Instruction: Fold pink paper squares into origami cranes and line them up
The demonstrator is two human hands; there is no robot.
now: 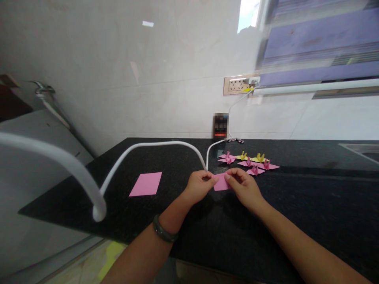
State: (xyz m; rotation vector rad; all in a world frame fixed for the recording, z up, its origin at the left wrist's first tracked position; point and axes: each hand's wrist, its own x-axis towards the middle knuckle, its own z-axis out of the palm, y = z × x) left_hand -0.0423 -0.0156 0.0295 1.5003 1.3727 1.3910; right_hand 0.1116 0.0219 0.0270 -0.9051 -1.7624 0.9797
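Note:
My left hand (199, 185) and my right hand (244, 186) meet over the black countertop (310, 197), both pinching a small folded pink paper (221, 184) that lies between them. Fingers of each hand are closed on its edges. Just beyond the hands sit several finished folded paper figures (248, 161), pink and yellow, in a loose row. A flat pink paper square (146, 184) lies to the left of my left hand. A dark bracelet is on my left wrist.
A white cable (154, 145) arcs across the counter from the near left toward a wall socket (237, 85). A small dark device (220, 126) stands against the wall. A sink edge (359, 149) shows at the far right; a tap (44, 92) at the left.

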